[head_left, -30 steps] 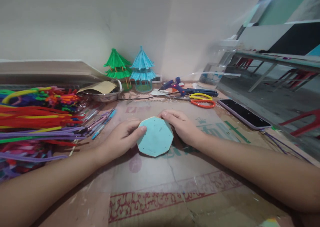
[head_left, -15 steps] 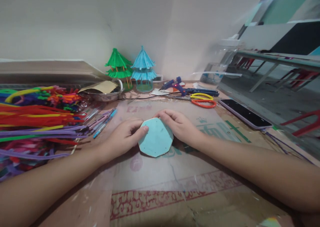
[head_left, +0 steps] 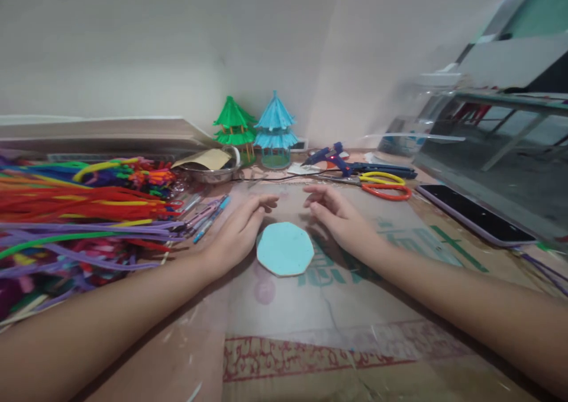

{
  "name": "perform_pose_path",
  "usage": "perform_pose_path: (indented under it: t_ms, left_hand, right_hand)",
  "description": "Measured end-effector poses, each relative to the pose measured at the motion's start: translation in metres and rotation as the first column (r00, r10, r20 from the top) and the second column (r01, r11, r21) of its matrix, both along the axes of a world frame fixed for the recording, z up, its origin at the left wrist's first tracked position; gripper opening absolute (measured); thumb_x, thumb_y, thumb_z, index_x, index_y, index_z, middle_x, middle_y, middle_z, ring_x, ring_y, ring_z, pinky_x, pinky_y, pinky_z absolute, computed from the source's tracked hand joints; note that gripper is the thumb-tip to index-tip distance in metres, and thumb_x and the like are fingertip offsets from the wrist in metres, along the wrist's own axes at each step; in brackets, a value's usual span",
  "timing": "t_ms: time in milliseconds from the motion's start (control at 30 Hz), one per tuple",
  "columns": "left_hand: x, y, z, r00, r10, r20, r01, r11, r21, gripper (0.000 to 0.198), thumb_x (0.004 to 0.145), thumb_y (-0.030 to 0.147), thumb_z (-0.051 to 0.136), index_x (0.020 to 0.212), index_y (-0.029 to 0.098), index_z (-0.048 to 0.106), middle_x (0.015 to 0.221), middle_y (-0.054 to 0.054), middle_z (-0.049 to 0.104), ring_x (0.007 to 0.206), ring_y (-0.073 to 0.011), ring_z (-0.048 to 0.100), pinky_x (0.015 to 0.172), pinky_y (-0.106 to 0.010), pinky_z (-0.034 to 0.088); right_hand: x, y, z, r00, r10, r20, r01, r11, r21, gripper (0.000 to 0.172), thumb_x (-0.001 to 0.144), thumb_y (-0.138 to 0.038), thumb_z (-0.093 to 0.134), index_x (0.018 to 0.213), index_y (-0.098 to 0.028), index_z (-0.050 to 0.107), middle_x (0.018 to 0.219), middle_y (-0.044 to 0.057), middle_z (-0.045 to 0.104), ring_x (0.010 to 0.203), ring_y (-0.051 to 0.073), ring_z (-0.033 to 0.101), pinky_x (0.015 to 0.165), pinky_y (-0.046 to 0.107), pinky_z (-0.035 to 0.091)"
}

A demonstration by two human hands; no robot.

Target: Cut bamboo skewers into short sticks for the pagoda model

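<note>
A light blue many-sided foam piece [head_left: 284, 249] lies flat on the cardboard sheet [head_left: 337, 307] in the middle of the table. My left hand [head_left: 239, 230] rests just left of it, fingers stretched out and apart, holding nothing. My right hand [head_left: 337, 219] hovers just right of and behind it, fingers loosely spread, also holding nothing. Neither hand grips the piece.
A heap of coloured pipe cleaners [head_left: 75, 213] fills the left side, with pens [head_left: 208, 216] beside it. Behind stand a green model pavilion [head_left: 233, 127], a blue model pavilion [head_left: 276, 130], a metal bowl [head_left: 213, 168], a glue gun [head_left: 331, 156] and scissors [head_left: 384, 186]. A phone [head_left: 477, 216] lies at right.
Both hands have let go of the blue piece, which was held tilted up and now lies flat. The fingers have opened and moved back. The view has shifted a little.
</note>
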State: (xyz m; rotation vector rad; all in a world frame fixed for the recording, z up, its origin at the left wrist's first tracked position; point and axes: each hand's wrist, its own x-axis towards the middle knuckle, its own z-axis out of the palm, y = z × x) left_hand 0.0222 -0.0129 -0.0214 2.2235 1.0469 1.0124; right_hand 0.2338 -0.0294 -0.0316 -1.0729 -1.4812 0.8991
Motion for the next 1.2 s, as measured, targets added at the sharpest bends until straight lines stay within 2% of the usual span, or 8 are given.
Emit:
perform_pose_path:
  t_ms: [167,333,500,600,733,833,1000,1200]
  left_hand:
    - [-0.004,0.001,-0.001,0.998,0.031,-0.052,-0.029,0.999,0.032,0.025,0.09,0.015,0.032,0.089,0.017,0.057,0.088,-0.004,0.065,0.084,-0.0165,0.061,0.08,-0.03,0.051]
    - [-0.004,-0.013,0.011,0.99,0.019,-0.141,-0.009,0.998,0.07,0.021,0.094,0.017,0.039,0.103,0.018,0.057,0.096,-0.005,0.067,0.089,-0.0178,0.062,0.082,-0.031,0.051]
    - [-0.003,-0.024,0.023,0.956,-0.039,-0.289,0.088,0.983,0.159,0.04,0.083,0.002,0.045,0.116,0.021,0.058,0.125,-0.008,0.062,0.118,-0.02,0.056,0.101,-0.036,0.045]
    - [-0.012,-0.02,0.044,0.824,0.012,-0.567,0.125,0.971,0.202,0.034,0.088,0.013,0.052,0.119,0.022,0.061,0.133,-0.005,0.061,0.123,-0.0185,0.055,0.106,-0.031,0.042]
    - [-0.046,0.003,0.09,0.566,0.283,-0.774,-0.132,0.958,0.254,0.035,0.09,0.018,0.048,0.119,0.026,0.065,0.12,-0.003,0.069,0.11,-0.02,0.064,0.093,-0.028,0.048]
    - [-0.078,0.032,0.112,0.392,0.319,-0.863,-0.257,0.939,0.23,0.025,0.086,0.015,0.056,0.103,0.023,0.073,0.102,-0.006,0.074,0.1,-0.0245,0.068,0.087,-0.03,0.05]
    - [-0.109,0.07,0.102,0.198,0.158,-0.967,-0.275,0.956,0.1,0.031,0.093,0.034,0.06,0.12,0.018,0.06,0.122,-0.009,0.061,0.104,-0.0224,0.062,0.087,-0.041,0.055]
    - [-0.119,0.087,0.089,0.034,0.246,-0.969,-0.235,0.944,0.232,0.034,0.094,0.035,0.059,0.123,0.017,0.057,0.124,-0.01,0.06,0.106,-0.0229,0.062,0.088,-0.044,0.055]
  right_hand:
    - [0.001,-0.002,-0.001,0.996,-0.022,0.088,0.025,0.999,-0.039,0.031,0.082,-0.037,0.054,0.109,-0.02,0.053,0.063,-0.006,0.045,0.055,0.013,0.049,0.052,0.025,0.039]
    - [-0.003,-0.007,-0.002,0.995,-0.007,0.098,0.009,1.0,-0.025,0.037,0.08,-0.037,0.053,0.114,-0.021,0.05,0.063,-0.006,0.05,0.053,0.013,0.049,0.049,0.024,0.039]
    - [-0.004,-0.005,-0.003,0.993,0.005,0.121,0.004,0.997,-0.074,0.046,0.077,-0.04,0.055,0.118,-0.02,0.049,0.061,-0.006,0.05,0.052,0.015,0.054,0.049,0.026,0.043]
    - [-0.003,-0.004,-0.004,0.994,0.011,0.112,-0.002,0.997,-0.073,0.047,0.076,-0.037,0.056,0.119,-0.021,0.049,0.072,-0.001,0.062,0.065,0.017,0.064,0.058,0.028,0.051]
    - [-0.001,0.001,-0.011,0.992,0.03,0.119,-0.032,0.999,0.019,0.041,0.075,-0.033,0.055,0.114,-0.022,0.053,0.092,0.006,0.066,0.088,0.021,0.069,0.072,0.034,0.056]
    - [-0.001,0.003,-0.015,0.987,0.042,0.158,-0.049,0.998,0.042,0.04,0.076,-0.034,0.053,0.115,-0.021,0.053,0.092,0.007,0.066,0.089,0.022,0.068,0.076,0.036,0.056]
    - [-0.001,0.004,-0.016,0.981,0.035,0.191,-0.047,0.997,0.058,0.041,0.079,-0.034,0.05,0.117,-0.02,0.051,0.091,0.007,0.066,0.088,0.022,0.067,0.078,0.039,0.056]
    - [-0.001,0.006,-0.02,0.978,0.038,0.207,-0.052,0.997,0.061,0.041,0.08,-0.032,0.049,0.119,-0.021,0.049,0.091,0.007,0.066,0.089,0.021,0.067,0.082,0.039,0.055]
